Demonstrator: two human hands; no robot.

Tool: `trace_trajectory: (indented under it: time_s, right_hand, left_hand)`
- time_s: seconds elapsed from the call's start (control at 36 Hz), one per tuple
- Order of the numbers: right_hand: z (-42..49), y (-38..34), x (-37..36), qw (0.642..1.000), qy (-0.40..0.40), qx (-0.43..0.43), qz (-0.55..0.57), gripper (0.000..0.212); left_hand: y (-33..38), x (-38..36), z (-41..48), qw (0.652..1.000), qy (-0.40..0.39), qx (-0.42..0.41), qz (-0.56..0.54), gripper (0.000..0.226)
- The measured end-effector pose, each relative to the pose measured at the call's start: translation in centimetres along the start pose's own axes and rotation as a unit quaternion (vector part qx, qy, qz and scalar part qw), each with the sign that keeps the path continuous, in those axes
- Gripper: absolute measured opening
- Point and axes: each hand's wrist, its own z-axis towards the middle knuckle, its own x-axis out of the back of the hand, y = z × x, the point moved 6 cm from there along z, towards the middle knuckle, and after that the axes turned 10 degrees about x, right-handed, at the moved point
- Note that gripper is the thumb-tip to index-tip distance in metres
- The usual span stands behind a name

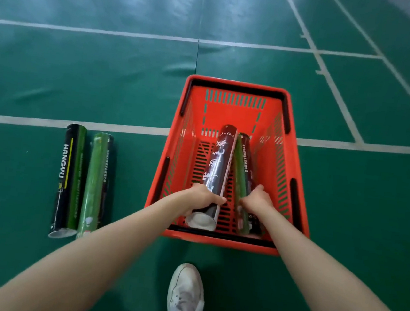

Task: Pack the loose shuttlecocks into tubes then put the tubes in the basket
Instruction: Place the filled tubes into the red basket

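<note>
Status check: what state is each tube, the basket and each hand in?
Basket: upright, holding two tubes.
Dark red tube: in basket, gripped by left hand.
Green-and-maroon tube: in basket, gripped by right hand.
Black tube: lying on floor, outside basket.
Light green tube: lying beside it.

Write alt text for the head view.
Inside a red basket on a green court, the left hand grips a dark red shuttlecock tube and the right hand a green tube. A black tube and a second green tube lie left of it.
</note>
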Motion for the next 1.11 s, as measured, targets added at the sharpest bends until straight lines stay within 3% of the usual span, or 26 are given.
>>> trace_trajectory:
  time_s: [0.08, 0.14, 0.19, 0.25, 0.39, 0.5, 0.67, 0.81, 0.89, 0.97, 1.11]
  right_hand:
    - [0.5, -1.8, 0.8, 0.994, 0.052, 0.074, 0.061, 0.043]
    - [0.7, -3.1, 0.2, 0.985, 0.018, 0.084, 0.149, 0.038]
    - [0.7, -4.4, -1.1, 0.976, -0.065, 0.085, 0.189, 0.041]
    - [0.4, -5.7, -2.3, 0.972, -0.133, 0.109, 0.159, 0.041]
    - [0.7, -7.5, -4.5, 0.964, -0.159, 0.135, 0.166, 0.049]
    - [1.5, -8.5, -5.7, 0.967, -0.128, 0.164, 0.148, 0.065]
    - [0.7, -9.2, -5.1, 0.961, -0.075, 0.257, -0.074, 0.048]
    - [-1.1, -10.7, -3.1, 0.925, -0.007, 0.306, -0.225, 0.038]
    - [-3.2, -13.1, -0.6, 0.902, 0.080, 0.353, -0.233, 0.035]
    - [-6.2, -16.2, 1.1, 0.885, 0.112, 0.407, -0.197, 0.029]
    - [-11.1, -21.6, 1.0, 0.849, 0.138, 0.486, -0.155, 0.026]
  left_hand:
    - [-0.1, -0.3, 1.0, 0.999, 0.025, 0.006, 0.021, 0.106]
    - [-0.4, -0.2, 1.5, 0.999, 0.038, 0.016, 0.028, 0.104]
    - [-0.7, -0.2, 2.1, 0.998, 0.043, 0.032, 0.027, 0.099]
    - [-0.9, -0.2, 2.4, 0.998, 0.042, 0.040, 0.032, 0.094]
    - [-1.0, 0.9, 3.4, 0.982, 0.117, 0.033, 0.141, 0.078]
    - [-1.4, 1.3, 4.1, 0.962, 0.169, 0.043, 0.209, 0.083]
    - [-1.0, 1.9, 3.6, 0.953, 0.175, -0.014, 0.246, 0.071]
    - [0.1, 3.4, 0.2, 0.933, 0.151, -0.130, 0.299, 0.020]
    - [0.9, 5.8, -3.6, 0.931, 0.197, -0.208, 0.226, 0.021]
    - [1.0, 8.8, -7.2, 0.918, 0.253, -0.272, 0.140, 0.020]
    - [-1.4, 15.4, -9.5, 0.912, 0.316, -0.245, 0.097, 0.019]
